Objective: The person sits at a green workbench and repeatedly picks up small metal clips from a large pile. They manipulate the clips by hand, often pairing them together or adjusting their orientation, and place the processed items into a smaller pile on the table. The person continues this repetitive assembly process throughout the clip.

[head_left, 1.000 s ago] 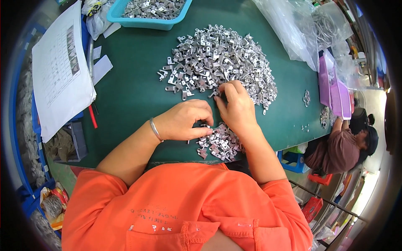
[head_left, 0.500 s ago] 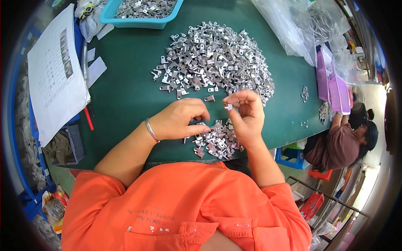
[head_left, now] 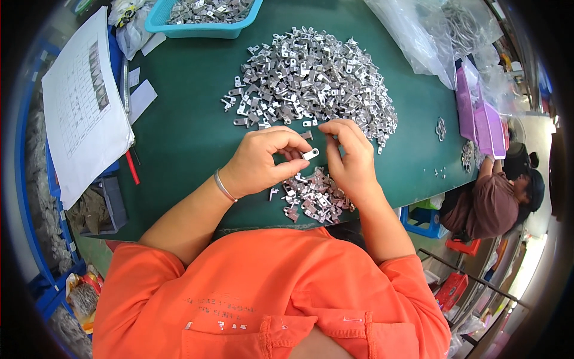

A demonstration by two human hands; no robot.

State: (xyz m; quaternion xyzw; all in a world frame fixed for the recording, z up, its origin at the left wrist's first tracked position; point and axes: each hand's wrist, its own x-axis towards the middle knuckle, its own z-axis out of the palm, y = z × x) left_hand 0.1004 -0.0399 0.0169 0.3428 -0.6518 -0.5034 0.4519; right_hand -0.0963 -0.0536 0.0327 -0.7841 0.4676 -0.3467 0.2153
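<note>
1. Two bare hands faced each other above a green worktable [head_left: 185, 137]; clock hrs. here ran from them, w/ 12 straight ahead.
2. One small metal bracket [head_left: 311, 154] was pinched betw. the left hand's [head_left: 263, 158] thumb & forefinger, its holed tab poking out toward 3 o'clock. The grip took only one end, prob. to leave the hole uncovered & in view.
3. The right hand [head_left: 353, 158] hung just beside it, thumb & forefinger parted, nothing visible betw. them; couldn't tell what, if anything, its tucked fingers held.
4. Left forearm angled up from approx. 7 o'clock, elbow bent, a metal bangle [head_left: 224, 187] at the wrist; right forearm rose from approx. 5, wrist turned inward.
5. A large bracket pile [head_left: 317, 81] lay at 12, a smaller heap [head_left: 317, 194] at 6 near the table edge, both apparently set for short reaches. A loose bracket [head_left: 307, 136] sat near the left fingertips, approx. 12.
6. More brackets filled a blue basket [head_left: 197, 31] at 10–11, apparently walled to stop spills; purple trays [head_left: 490, 131] stood nr. 3.
</note>
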